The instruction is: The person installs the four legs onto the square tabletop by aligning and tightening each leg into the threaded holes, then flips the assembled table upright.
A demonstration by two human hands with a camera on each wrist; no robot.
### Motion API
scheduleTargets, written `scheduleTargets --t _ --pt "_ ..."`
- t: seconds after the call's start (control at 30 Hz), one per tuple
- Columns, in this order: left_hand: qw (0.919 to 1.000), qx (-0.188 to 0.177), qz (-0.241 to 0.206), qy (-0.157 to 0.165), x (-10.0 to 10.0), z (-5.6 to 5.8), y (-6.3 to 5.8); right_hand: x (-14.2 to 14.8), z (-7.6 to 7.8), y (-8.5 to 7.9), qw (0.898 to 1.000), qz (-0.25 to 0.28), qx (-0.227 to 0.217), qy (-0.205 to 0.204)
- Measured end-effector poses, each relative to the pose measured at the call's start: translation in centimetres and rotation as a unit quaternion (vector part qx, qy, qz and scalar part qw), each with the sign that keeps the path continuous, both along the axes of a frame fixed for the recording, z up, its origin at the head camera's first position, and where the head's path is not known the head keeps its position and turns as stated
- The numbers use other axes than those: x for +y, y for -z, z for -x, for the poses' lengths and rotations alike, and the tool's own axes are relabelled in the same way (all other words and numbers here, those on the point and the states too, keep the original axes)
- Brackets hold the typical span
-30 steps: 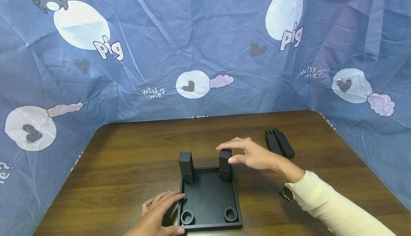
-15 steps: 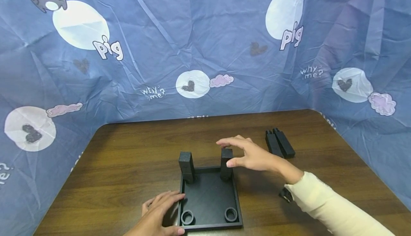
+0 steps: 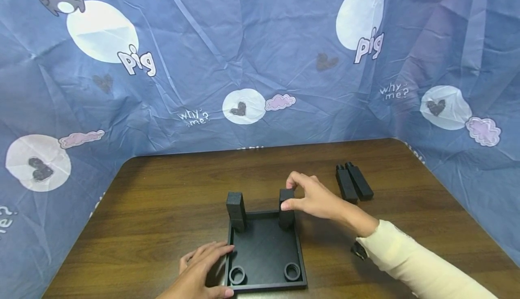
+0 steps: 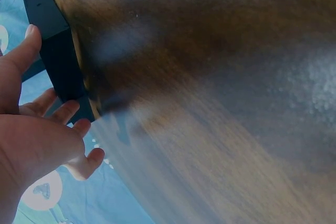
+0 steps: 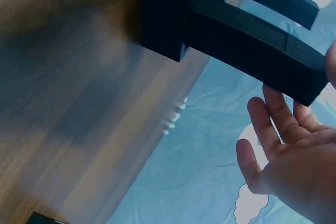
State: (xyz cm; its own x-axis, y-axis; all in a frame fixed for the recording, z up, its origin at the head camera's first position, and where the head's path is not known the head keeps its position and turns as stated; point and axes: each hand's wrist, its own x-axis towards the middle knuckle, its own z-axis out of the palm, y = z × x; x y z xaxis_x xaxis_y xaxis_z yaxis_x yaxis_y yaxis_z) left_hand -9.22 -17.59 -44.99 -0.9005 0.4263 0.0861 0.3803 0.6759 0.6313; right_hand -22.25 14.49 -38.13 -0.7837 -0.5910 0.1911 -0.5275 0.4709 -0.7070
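A black square tray-like base (image 3: pixel 268 254) with a raised rim lies on the table. Two black square-section legs stand upright at its far corners, the left leg (image 3: pixel 236 211) and the right leg (image 3: pixel 286 215). My right hand (image 3: pixel 314 197) pinches the top of the right leg between thumb and fingers; in the right wrist view the other fingers (image 5: pixel 262 124) spread beside it. Along the base's left rim rest the fingertips of my left hand (image 3: pixel 203 269), with the thumb at the near left corner. Round sockets, left (image 3: pixel 237 275) and right (image 3: pixel 291 272), occupy the near corners.
Two more black legs (image 3: pixel 353 182) with narrow threaded ends lie side by side at the back right of the wooden table (image 3: pixel 170 190). A small dark object (image 3: pixel 359 250) lies partly behind the right sleeve (image 3: pixel 406 254). A blue patterned cloth (image 3: pixel 260 64) hangs around the table.
My right hand's fingers have opened away from the right leg, then closed in around its top again. The right leg has turned slightly. The left hand and base have stayed put.
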Motion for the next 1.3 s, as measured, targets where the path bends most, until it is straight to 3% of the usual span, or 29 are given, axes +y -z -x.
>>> scheduleTargets --t 0.07,0.23,0.33,0.57,0.73,0.87,1.07,1.3 --pt "1.0000 -0.003 0.000 0.000 0.0 0.0 0.0 0.1 0.0 -0.1 1.000 -0.011 -0.010 -0.005" --pt "1.0000 -0.004 0.000 0.001 0.0 0.1 0.0 0.8 0.3 -0.9 0.997 -0.014 -0.026 -0.077" --pt "1.0000 0.000 -0.001 0.002 0.0 0.0 0.1 1.1 0.4 -1.3 0.995 -0.012 -0.030 -0.092" --pt "0.9999 -0.011 -0.010 0.000 0.0 0.0 0.0 -0.1 0.4 -0.4 1.000 0.009 -0.006 -0.015" --pt "0.9998 -0.016 -0.011 -0.004 0.0 0.0 0.0 -0.6 0.2 0.1 0.999 -0.016 0.021 0.026" --pt "0.9998 -0.016 -0.013 -0.004 0.0 -0.1 0.2 0.3 0.4 -0.5 0.999 -0.026 0.028 -0.025" --pt "0.9999 0.014 -0.006 0.000 -0.1 -0.1 0.4 1.5 0.8 -1.6 0.993 -0.012 -0.007 -0.117" --pt "0.9999 0.002 -0.010 -0.001 0.0 -0.1 0.2 1.2 0.7 -0.6 0.995 0.000 -0.008 -0.101"
